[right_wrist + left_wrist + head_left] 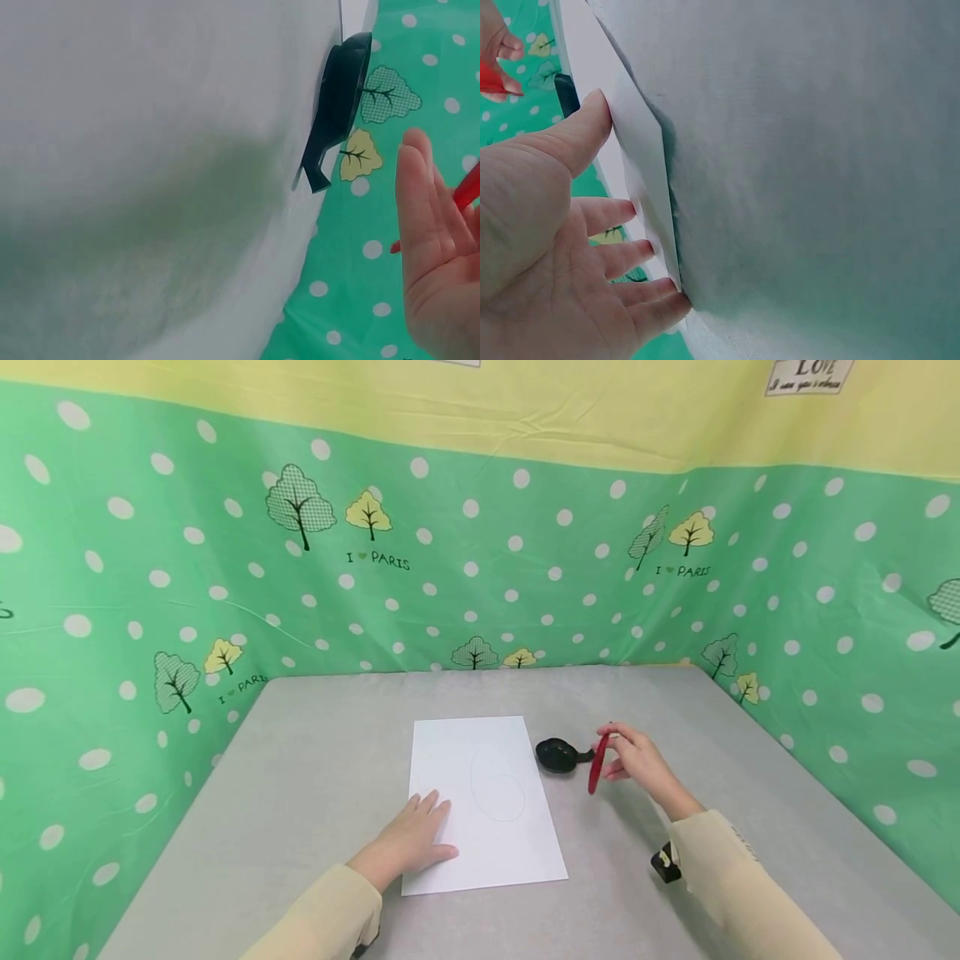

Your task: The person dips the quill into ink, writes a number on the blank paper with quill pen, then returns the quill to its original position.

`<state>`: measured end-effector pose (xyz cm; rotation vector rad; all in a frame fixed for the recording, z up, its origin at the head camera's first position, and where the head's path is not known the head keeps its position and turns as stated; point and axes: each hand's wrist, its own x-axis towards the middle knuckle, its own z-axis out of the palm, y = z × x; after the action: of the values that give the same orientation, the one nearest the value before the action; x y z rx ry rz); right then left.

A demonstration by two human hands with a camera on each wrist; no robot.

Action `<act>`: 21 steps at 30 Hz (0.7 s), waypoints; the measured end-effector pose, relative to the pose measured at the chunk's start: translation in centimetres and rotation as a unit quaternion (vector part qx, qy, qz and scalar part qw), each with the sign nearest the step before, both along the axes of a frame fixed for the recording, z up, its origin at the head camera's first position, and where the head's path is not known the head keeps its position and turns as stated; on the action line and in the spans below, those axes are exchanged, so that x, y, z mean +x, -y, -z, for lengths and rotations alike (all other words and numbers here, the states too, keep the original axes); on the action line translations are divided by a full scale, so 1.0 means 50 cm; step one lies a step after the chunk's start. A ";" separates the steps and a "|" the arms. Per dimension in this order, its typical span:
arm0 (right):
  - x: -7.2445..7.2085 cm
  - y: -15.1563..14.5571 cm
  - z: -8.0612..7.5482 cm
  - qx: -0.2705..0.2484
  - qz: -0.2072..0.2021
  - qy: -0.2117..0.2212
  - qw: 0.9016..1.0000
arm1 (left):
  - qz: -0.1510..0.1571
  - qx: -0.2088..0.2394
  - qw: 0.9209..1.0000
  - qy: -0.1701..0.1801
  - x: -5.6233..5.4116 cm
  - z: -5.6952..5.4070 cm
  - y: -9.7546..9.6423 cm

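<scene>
My left hand (415, 839) rests on the left part of a white sheet of paper (480, 860), its fingers spread; in the left wrist view the fingertips touch the sheet near its edge. A faint curved loop is drawn on the paper. My right hand (633, 760), raised over the table to the right of the sheet, pinches a slender red pen-like object (598, 766) that tapers to a tip. Its exact kind cannot be told. Just left of that hand, a small black frying pan (557, 756) lies beside the paper, its short handle (317, 172) pointing towards the hand.
The grey tabletop (315, 760) extends around the paper. A green dotted cloth with printed trees (465, 585) hangs along the back and both sides. Under the right sleeve (727, 860) shows a small black device (664, 864).
</scene>
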<state>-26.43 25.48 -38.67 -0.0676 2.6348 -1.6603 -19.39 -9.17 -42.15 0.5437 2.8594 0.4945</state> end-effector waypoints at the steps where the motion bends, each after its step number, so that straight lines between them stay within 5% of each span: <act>1: 0.001 0.001 -0.002 0.001 0.002 0.005 1.000 | 0.001 0.000 1.000 0.000 0.000 0.000 0.000; 21: 0.002 0.022 0.030 0.172 -0.060 0.018 0.983 | 0.001 -0.002 1.000 -0.006 -0.001 0.003 0.000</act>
<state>-26.32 24.38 -40.15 -0.1811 2.7826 -1.1418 -19.45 -9.14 -42.32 0.5509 2.8694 0.4853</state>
